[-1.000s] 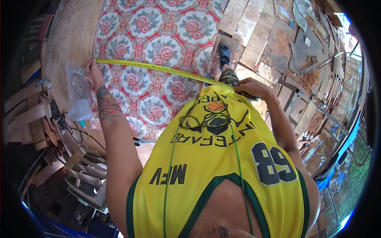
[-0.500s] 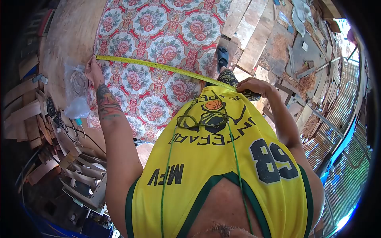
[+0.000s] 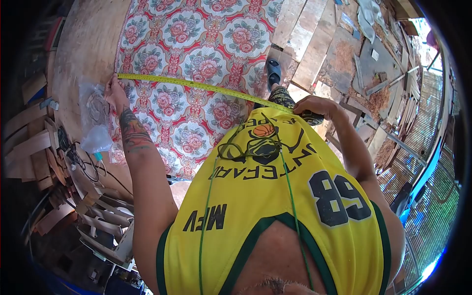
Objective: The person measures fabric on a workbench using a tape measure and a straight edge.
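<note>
A yellow tape measure is stretched across a floral cloth printed with red and pink roses. My left hand pinches the tape's end at the cloth's left edge. At the other end, beside my waist, my right hand is closed around the tape. Whether the tape's case sits in that palm is hidden. The blade slopes down to the right, passing above the cloth towards my yellow jersey. Next to my left wrist lies a clear plastic bag with something inside it.
The cloth lies on a wooden surface. My sandalled foot stands on the right, near wooden planks and scattered offcuts. Black cables and curved wood pieces lie at left. Glasses hang from a green cord at my chest.
The tape's left end and my left hand sit very slightly lower in view. My right hand has hardly moved, and both hands keep their hold.
</note>
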The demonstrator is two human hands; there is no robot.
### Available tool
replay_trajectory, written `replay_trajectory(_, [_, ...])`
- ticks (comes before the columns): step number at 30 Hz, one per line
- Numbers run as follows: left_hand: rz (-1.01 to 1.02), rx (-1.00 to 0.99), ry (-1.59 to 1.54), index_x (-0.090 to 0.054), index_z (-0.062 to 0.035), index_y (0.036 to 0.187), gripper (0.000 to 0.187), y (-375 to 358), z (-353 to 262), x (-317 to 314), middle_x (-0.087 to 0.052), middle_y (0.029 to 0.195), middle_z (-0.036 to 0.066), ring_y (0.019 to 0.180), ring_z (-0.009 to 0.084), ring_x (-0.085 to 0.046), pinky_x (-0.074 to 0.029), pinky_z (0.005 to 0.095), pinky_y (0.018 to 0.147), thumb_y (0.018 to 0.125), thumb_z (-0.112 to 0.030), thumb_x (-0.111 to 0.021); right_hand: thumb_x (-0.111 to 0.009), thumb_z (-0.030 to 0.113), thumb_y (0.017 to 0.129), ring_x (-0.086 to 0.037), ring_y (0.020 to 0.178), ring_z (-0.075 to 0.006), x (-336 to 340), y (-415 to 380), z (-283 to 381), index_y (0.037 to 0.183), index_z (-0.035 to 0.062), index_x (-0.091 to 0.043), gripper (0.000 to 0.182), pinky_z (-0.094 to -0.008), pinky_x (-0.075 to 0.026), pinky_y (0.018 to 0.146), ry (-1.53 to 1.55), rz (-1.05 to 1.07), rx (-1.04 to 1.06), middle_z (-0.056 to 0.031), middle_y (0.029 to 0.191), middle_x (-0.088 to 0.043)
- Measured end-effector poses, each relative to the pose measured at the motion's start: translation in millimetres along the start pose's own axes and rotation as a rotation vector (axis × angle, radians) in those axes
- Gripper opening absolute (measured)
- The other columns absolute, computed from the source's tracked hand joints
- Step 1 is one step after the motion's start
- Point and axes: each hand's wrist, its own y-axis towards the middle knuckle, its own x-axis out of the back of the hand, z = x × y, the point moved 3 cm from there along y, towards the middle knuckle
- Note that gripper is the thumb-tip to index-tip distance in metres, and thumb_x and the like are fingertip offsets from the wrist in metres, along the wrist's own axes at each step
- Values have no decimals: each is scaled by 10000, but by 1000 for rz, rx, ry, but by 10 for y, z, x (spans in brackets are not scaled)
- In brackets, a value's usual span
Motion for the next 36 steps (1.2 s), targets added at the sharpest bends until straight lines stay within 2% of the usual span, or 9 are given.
replay_trajectory(11, [14, -111, 119, -695, 14, 946, 299, 245, 244, 52, -667, 797, 24, 667, 78, -611, -514, 205, 595, 916, -283, -715, -648, 266, 858, -651, 760, -126, 119, 273, -201, 1032, -4, -736, 333, -284, -529, 747, -242, -17, 188, -80, 924, -724])
replay_trajectory(16, [46, -296, 120, -590, 13, 1259, 545, 373, 390, 119, -708, 958, 144, 815, 242, -678, -548, 351, 731, 928, -410, -683, -622, 182, 886, -663, 825, -132, 140, 64, -26, 985, -8, -721, 236, -292, -530, 782, -386, -87, 341, -95, 915, -716])
replay_trajectory(17, [-1, -293, 103, -590, 13, 1259, 545, 116, 226, 110, -708, 958, 144, 815, 242, -678, -548, 351, 731, 928, -410, -683, -614, 153, 893, -670, 806, -132, 199, 56, -37, 1008, -16, -713, 227, -285, -536, 773, -451, -87, 460, -97, 901, -713])
replay_trajectory(18, [-114, -510, 315, -559, 17, 1281, 580, -355, -164, 62, -698, 1000, 179, 869, 297, -671, -539, 369, 772, 929, -429, -674, -609, 145, 901, -674, 789, -130, 257, 26, 10, 1023, -25, -708, 231, -278, -541, 757, -573, -97, 597, -92, 885, -711])
replay_trajectory(20, [-276, -830, 695, -544, 15, 1280, 591, -1177, -472, -48, -664, 1113, 228, 983, 384, -650, -518, 389, 848, 930, -448, -656, -606, 151, 916, -669, 753, -136, 250, -85, 154, 1037, -39, -704, 245, -267, -538, 701, 40, -134, 258, -88, 861, -706])
replay_trajectory(24, [110, -875, 775, -476, -26, 1419, 803, -2878, -358, -366, -499, 1420, 224, 1319, 384, -488, -321, 558, 1142, 820, -486, -750, -611, 171, 922, -644, 673, -137, 373, -91, 613, 1014, -35, -702, 244, -265, -523, 636, 45, -155, 288, -86, 820, -692])
replay_trajectory(26, [506, -740, 691, -506, -116, 1426, 727, -3423, -562, -453, -428, 1509, 162, 1415, 351, -387, -238, 561, 1187, 825, -447, -746, -607, 189, 930, -631, 642, -130, 364, -76, 936, 1011, -21, -695, 242, -256, -517, 621, -7, -146, 280, -78, 792, -683])
replay_trajectory(32, [486, -682, 695, -513, -139, 1423, 644, -3686, -310, -530, -402, 1534, 145, 1440, 317, -355, -196, 546, 1208, 871, -423, -683, -612, 188, 933, -602, 596, -110, 478, 107, 1919, 998, -4, -688, 216, -249, -486, 556, -220, -13, 380, -57, 740, -657])
replay_trajectory(36, [125, -541, 823, -444, -136, 1479, 655, -3693, -186, -522, -366, 1556, 172, 1461, 357, -307, -169, 538, 1211, 916, -413, -631, -612, 182, 929, -590, 590, -106, 679, 144, 2532, 976, -3, -684, 204, -243, -473, 562, -380, 31, 412, -50, 731, -645])
